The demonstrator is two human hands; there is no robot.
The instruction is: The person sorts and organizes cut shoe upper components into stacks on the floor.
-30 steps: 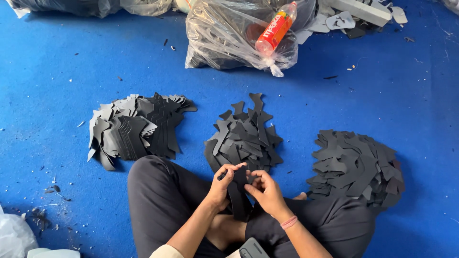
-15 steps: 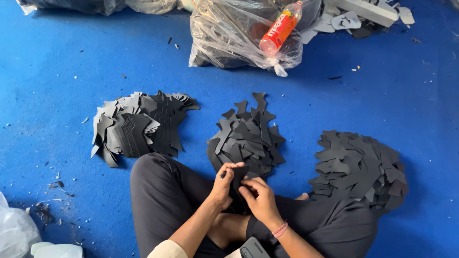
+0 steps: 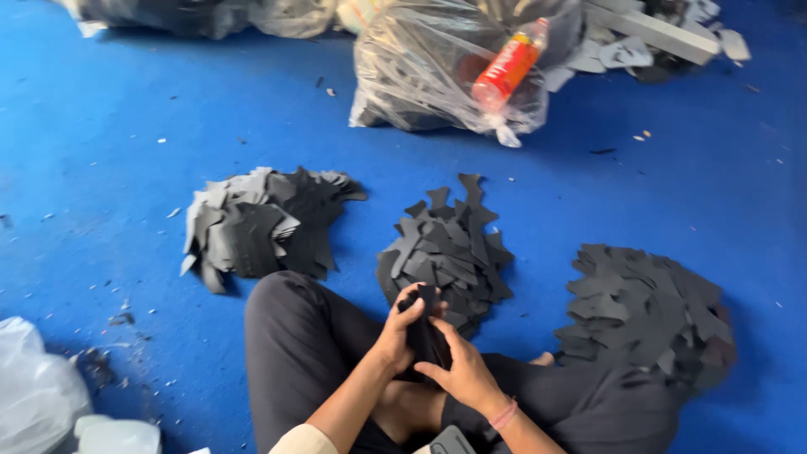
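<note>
Black cut piece (image 3: 423,332) between 2 apparently pinching hands, left hand (image 3: 398,332), right hand (image 3: 465,376).

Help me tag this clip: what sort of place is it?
Probably a small workshop floor for sorting cut material: three heaps of dark cut pieces on a blue floor, with clear plastic sacks of more pieces behind.

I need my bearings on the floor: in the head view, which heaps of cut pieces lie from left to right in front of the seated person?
Grey-and-black heap of flat cut pieces → middle heap of black cut pieces, just beyond both hands → right heap of black cut pieces by the knee.
</note>
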